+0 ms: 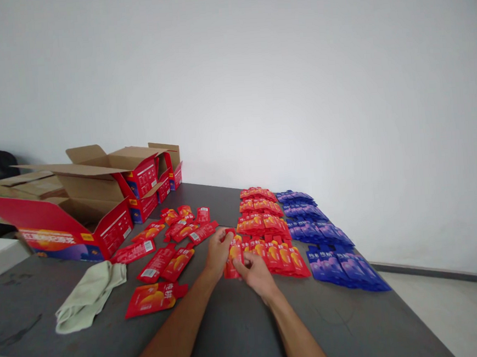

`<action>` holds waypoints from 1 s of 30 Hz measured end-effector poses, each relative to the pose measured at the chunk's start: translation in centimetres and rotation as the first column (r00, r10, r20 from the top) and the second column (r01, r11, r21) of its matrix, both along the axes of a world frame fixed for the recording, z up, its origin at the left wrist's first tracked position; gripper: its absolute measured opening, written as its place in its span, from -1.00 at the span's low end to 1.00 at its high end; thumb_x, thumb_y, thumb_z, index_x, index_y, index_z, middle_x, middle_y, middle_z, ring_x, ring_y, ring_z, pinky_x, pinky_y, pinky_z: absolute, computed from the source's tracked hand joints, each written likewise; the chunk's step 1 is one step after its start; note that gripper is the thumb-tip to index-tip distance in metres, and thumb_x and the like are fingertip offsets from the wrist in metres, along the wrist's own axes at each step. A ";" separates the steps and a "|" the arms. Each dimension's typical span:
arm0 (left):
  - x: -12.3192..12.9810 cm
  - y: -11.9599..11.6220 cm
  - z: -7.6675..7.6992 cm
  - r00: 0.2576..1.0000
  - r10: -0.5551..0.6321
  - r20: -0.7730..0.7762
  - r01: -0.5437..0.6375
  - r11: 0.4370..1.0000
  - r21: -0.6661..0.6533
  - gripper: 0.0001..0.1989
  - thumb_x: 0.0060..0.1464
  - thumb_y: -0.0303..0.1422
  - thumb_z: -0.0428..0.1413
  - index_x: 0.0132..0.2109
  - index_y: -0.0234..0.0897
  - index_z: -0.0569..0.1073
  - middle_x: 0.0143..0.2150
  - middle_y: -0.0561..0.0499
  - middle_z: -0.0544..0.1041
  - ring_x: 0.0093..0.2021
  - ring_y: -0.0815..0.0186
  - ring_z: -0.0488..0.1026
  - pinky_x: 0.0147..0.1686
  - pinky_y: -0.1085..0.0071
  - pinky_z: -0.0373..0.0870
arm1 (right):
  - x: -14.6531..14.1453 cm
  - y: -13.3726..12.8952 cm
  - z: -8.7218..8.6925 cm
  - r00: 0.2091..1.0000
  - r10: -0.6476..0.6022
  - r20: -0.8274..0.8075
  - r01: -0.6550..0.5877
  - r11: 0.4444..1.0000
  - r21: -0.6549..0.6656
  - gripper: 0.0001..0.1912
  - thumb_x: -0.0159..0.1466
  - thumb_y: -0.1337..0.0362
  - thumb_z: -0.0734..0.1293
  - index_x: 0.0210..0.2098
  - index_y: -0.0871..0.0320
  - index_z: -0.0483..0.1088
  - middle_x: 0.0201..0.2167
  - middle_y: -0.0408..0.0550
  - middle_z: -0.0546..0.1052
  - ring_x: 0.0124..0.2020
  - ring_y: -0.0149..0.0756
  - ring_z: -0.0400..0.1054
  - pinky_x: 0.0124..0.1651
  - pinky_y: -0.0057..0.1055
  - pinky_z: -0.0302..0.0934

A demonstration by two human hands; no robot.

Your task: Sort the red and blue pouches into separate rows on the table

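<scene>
Person's left hand grips red pouch, 11 o'clock | right hand pinches 4 o'clock edge | likely light, floppy, slick; hold by edges

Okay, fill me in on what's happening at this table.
A person has both hands, left and right, on a red pouch at the near left end of the rows of overlapping red pouches. Similar rows of blue pouches lie to the right. Loose red pouches are scattered to the left, near a pale cloth and open boxes.
</scene>
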State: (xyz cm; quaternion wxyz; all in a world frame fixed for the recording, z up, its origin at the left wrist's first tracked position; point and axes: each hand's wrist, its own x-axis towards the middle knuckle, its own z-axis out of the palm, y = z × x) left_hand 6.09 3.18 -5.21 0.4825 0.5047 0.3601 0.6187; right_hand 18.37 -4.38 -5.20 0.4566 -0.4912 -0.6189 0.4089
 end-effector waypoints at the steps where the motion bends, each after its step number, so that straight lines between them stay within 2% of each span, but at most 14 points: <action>1: 0.0 0.0 0.1 1.000 0.019 0.003 -0.019 1.000 -0.004 -0.80 0.04 -0.22 0.15 -0.30 -0.28 0.45 -0.40 0.11 0.46 -0.39 0.40 0.37 -0.38 0.53 0.28 | -0.1 -0.1 0.0 0.999 0.046 0.006 -0.046 0.999 -0.024 -0.65 0.25 -0.02 0.30 -0.40 0.16 0.33 -0.58 -0.24 0.31 -0.58 -0.44 0.15 -0.51 -0.51 0.00; 5: -0.2 -0.3 0.4 0.999 0.012 0.032 -0.010 0.999 -0.042 -0.75 -0.01 -0.17 0.19 -0.34 -0.28 0.44 -0.43 0.13 0.46 -0.43 0.42 0.36 -0.41 0.54 0.26 | -0.1 -0.1 -0.6 0.997 0.079 0.018 -0.078 0.995 -0.056 -0.74 0.22 0.08 0.32 -0.32 0.18 0.38 -0.52 -0.19 0.40 -0.55 -0.41 0.25 -0.48 -0.50 0.10; 12: -0.7 -0.4 0.7 0.990 -0.069 0.121 0.086 0.985 -0.150 -0.71 -0.08 -0.15 0.25 -0.41 -0.29 0.40 -0.54 0.17 0.38 -0.55 0.47 0.27 -0.52 0.55 0.19 | 0.0 0.0 -0.9 0.994 0.108 -0.014 -0.109 0.988 -0.107 -0.79 0.19 0.14 0.33 -0.37 0.18 0.37 -0.60 -0.23 0.36 -0.60 -0.45 0.20 -0.52 -0.52 0.04; 17: -0.8 -0.7 1.1 0.972 -0.104 0.212 0.148 0.968 -0.203 -0.67 -0.11 -0.12 0.27 -0.38 -0.30 0.41 -0.53 0.14 0.42 -0.56 0.46 0.30 -0.52 0.53 0.24 | -0.3 -0.3 -0.5 0.994 0.100 -0.051 -0.106 0.987 -0.118 -0.80 0.18 0.15 0.33 -0.39 0.18 0.37 -0.62 -0.25 0.36 -0.62 -0.47 0.18 -0.54 -0.53 0.01; 19: -0.7 -1.1 1.3 0.974 -0.115 0.193 0.154 0.967 -0.203 -0.66 -0.10 -0.11 0.27 -0.35 -0.31 0.44 -0.48 0.10 0.47 -0.53 0.43 0.36 -0.49 0.52 0.28 | -0.2 -0.2 -0.5 0.996 0.062 -0.059 -0.069 0.990 -0.122 -0.79 0.18 0.14 0.33 -0.40 0.18 0.36 -0.64 -0.25 0.36 -0.63 -0.48 0.18 -0.55 -0.54 0.00; 24: -0.7 -1.6 1.3 0.968 -0.245 0.059 0.252 0.936 -0.247 -0.65 -0.14 -0.13 0.29 -0.32 -0.36 0.52 -0.44 -0.01 0.55 -0.51 0.34 0.44 -0.50 0.46 0.34 | 0.2 -0.1 -0.5 0.995 -0.049 -0.082 0.038 0.991 -0.129 -0.64 0.21 -0.03 0.32 -0.37 0.18 0.37 -0.64 -0.21 0.41 -0.65 -0.48 0.18 -0.57 -0.54 -0.01; 27: -0.7 -1.5 0.9 0.981 -0.194 0.021 0.194 0.955 -0.223 -0.66 -0.12 -0.13 0.28 -0.34 -0.36 0.52 -0.45 -0.01 0.55 -0.53 0.36 0.42 -0.53 0.48 0.31 | 0.3 -0.1 -0.4 0.994 -0.003 -0.114 -0.009 0.994 -0.106 -0.55 0.22 -0.11 0.30 -0.35 0.21 0.41 -0.55 -0.12 0.48 -0.58 -0.44 0.29 -0.55 -0.54 0.04; 30: -0.6 -1.5 0.7 0.989 -0.151 -0.009 0.146 0.970 -0.195 -0.66 -0.11 -0.14 0.27 -0.34 -0.36 0.51 -0.45 -0.01 0.55 -0.53 0.35 0.43 -0.53 0.48 0.31 | 0.4 0.0 -0.6 0.995 -0.026 -0.096 0.013 0.992 -0.129 -0.54 0.22 -0.10 0.31 -0.40 0.24 0.44 -0.56 -0.09 0.50 -0.61 -0.46 0.25 -0.57 -0.54 0.00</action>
